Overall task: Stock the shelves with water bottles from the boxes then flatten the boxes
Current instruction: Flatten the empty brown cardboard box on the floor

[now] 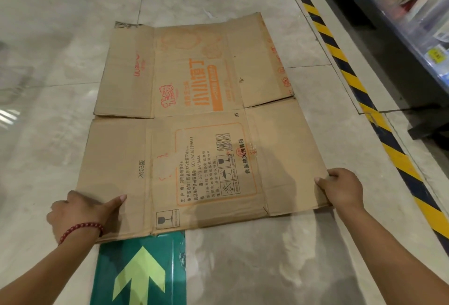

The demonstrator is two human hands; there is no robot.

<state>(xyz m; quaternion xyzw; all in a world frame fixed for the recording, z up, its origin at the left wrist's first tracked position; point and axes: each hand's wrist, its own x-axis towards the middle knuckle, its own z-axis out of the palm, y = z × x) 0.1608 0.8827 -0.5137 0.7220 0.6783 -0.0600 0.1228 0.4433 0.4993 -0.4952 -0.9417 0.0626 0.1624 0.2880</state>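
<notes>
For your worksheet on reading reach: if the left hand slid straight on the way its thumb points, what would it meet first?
The left hand grips the flattened box at its near left corner, thumb pointing right across the top. Going straight on, it would likely cross only bare cardboard, then the printed orange-framed label. Nothing stands in the way.

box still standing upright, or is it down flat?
No, the cardboard box lies flattened on the floor tiles, with the left hand and right hand gripping its near corners.

A green arrow floor sticker [141, 270] and striped hazard tape [340, 59].
</notes>
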